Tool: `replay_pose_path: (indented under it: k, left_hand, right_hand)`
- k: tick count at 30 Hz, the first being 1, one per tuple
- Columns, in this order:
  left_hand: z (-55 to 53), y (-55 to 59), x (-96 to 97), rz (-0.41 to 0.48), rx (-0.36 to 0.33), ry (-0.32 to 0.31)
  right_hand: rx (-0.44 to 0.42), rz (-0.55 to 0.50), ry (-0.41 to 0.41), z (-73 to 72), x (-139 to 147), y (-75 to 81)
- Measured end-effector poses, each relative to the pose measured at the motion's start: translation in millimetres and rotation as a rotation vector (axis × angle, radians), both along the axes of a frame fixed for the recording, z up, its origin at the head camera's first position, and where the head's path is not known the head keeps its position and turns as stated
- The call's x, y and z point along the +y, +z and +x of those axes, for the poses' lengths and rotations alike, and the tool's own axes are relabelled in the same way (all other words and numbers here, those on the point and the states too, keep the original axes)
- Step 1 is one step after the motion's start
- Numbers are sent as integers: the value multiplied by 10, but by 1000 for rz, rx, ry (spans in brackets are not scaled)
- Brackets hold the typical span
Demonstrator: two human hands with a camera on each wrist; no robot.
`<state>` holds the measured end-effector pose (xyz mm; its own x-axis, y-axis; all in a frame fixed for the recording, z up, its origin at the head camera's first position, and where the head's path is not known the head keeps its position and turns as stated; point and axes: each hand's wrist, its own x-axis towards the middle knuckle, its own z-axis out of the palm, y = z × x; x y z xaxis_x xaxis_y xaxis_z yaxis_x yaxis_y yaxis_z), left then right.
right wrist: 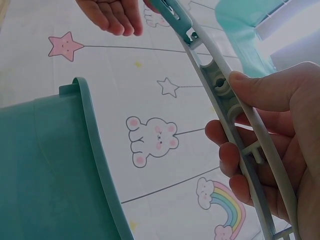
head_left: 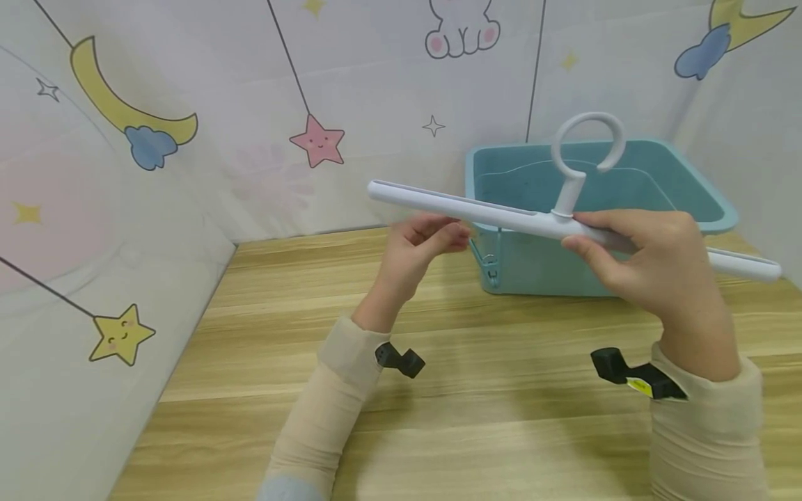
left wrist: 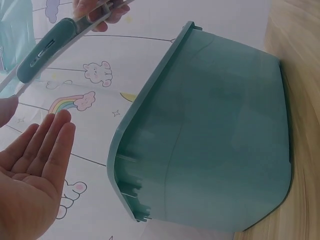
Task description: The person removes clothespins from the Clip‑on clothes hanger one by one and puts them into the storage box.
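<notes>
My right hand (head_left: 670, 264) grips a white plastic hanger (head_left: 464, 207) near its middle, thumb on one side and fingers round the other. The hanger's bar lies almost level, tilted down to the right, and its open ring hook (head_left: 560, 142) points up. On the bar's underside, the left wrist view shows a teal piece (left wrist: 47, 50) toward the left end. My left hand (head_left: 413, 254) is just below the bar's left half. Its fingers (left wrist: 47, 150) are extended in the left wrist view, with the thumb close to the bar, and they hold nothing.
A teal plastic bin (head_left: 545, 268) stands on the wood-grain table (head_left: 301, 306) behind the hanger, against the back wall. A teal clip-like piece (head_left: 491, 264) hangs at its front left corner. White sheeting (head_left: 376, 83) with cartoon prints covers the walls.
</notes>
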<state>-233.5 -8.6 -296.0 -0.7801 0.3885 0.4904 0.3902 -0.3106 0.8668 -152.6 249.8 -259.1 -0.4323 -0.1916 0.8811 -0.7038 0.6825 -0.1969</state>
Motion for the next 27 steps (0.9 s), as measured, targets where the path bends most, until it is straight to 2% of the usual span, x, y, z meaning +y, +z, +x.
replay_pose_path:
  k: [5, 11, 16, 27]
  left_hand:
    - [52, -13, 19, 2, -16, -14]
    - [91, -18, 49, 30, 14, -71]
    - [127, -19, 77, 34, 18, -90]
    - [225, 2, 168, -5, -57, -104]
  right_hand:
    - [-1, 5, 2, -6, 2, -4]
    - [4, 8, 2, -9, -4, -3]
    - [4, 9, -4, -8, -16, 1]
    - [7, 4, -14, -15, -23, -10]
